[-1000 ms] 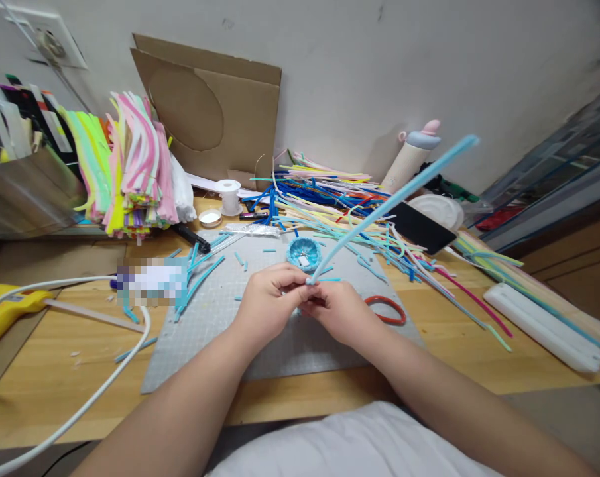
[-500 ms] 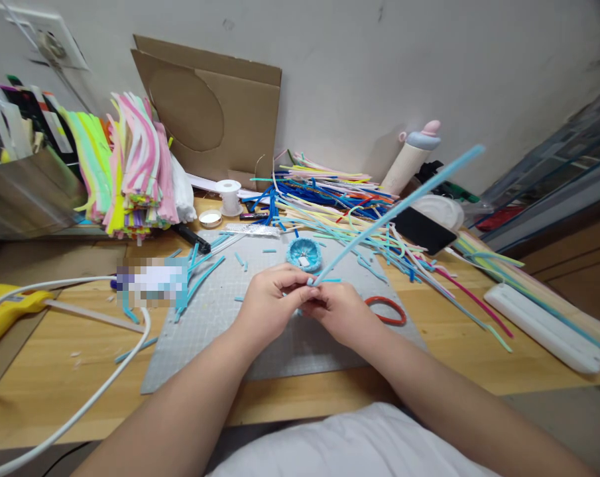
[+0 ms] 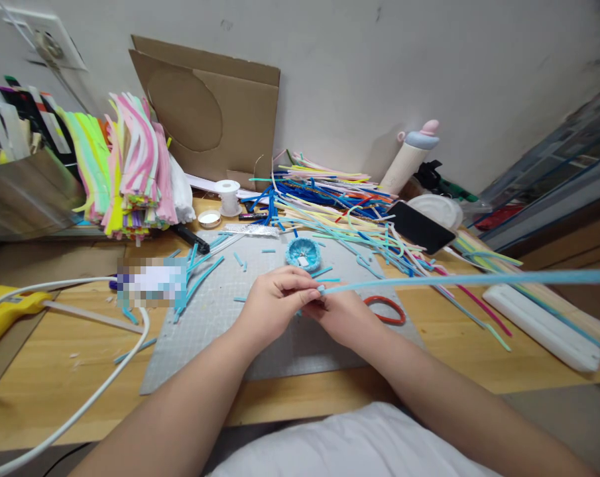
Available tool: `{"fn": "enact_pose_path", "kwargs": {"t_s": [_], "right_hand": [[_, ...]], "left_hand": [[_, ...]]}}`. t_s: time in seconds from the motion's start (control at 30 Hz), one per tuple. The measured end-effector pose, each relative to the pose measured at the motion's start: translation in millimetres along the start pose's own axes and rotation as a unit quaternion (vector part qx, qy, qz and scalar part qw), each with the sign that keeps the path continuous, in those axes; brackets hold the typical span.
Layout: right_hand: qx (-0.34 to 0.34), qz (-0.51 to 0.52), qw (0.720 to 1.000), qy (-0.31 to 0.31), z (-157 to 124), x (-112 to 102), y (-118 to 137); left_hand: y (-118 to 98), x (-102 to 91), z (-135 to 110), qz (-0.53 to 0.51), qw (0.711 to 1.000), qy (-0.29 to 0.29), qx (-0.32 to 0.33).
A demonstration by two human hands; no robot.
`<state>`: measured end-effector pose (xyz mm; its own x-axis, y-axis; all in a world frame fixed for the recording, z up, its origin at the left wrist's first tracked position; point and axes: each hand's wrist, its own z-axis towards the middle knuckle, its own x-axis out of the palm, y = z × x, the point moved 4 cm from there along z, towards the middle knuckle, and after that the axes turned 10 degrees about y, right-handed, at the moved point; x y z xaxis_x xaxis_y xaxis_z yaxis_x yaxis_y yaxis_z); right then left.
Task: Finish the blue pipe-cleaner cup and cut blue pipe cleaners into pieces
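Note:
My left hand (image 3: 278, 301) is closed, its thumb and fingers pinching the folded end of a light blue pipe cleaner (image 3: 443, 283). Pressed up against it is my right hand (image 3: 343, 315), also closed at that end, though its fingertips are mostly hidden. From the pinch, the long free length of the pipe cleaner reaches almost level past the picture's right edge. Just beyond my hands, a small round blue fuzzy cup (image 3: 303, 254) sits on the grey cutting mat (image 3: 210, 344). A red loop (image 3: 385, 310) lies right of my right hand, partly covered by it.
Short blue offcuts (image 3: 200, 285) are scattered on the mat. Behind lie piled pipe cleaners (image 3: 329, 192), a spool (image 3: 229, 197) and a phone (image 3: 421, 227). A yellow glue gun (image 3: 16, 311) and a white cable (image 3: 120, 377) occupy the left; a long white case (image 3: 543, 328) the right.
The pipe cleaner's free length has swung down from a steep upward slant to nearly level, pointing right. Its pinched end and my fingers have shifted slightly; both hands stay together.

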<state>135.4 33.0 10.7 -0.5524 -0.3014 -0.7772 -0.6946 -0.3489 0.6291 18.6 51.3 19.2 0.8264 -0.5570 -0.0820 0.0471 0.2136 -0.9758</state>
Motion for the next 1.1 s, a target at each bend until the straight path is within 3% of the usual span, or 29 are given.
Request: {"fn": "enact_pose_path", "kwargs": {"t_s": [0.17,0.4,0.47,0.53,0.67,1.1], "right_hand": [[0.017,-0.021,0.999,0.017,0.9,-0.5,1.4],[0.020,-0.021,0.999,0.020,3.3,1.1,-1.0],[0.022,-0.016,0.999,0.017,3.1,1.0,-1.5],[0.025,-0.012,1.000,0.015,1.8,0.2,-1.4],[0.030,0.005,0.999,0.013,-0.8,-1.7,0.1],[0.016,-0.005,1.000,0.010,-2.7,-3.9,1.4]], "left_hand": [[1.9,1.0,-1.6,0.026,1.000,-0.007,0.014],[-13.7,6.2,-8.4,0.192,0.973,-0.019,0.130],[-13.4,6.0,-7.5,0.158,0.981,-0.032,0.103],[-8.3,4.2,-5.3,0.067,0.996,-0.052,0.037],[2.7,2.3,-2.4,-0.064,0.994,-0.063,-0.063],[2.9,0.4,-1.5,-0.082,0.991,-0.054,-0.085]]}}
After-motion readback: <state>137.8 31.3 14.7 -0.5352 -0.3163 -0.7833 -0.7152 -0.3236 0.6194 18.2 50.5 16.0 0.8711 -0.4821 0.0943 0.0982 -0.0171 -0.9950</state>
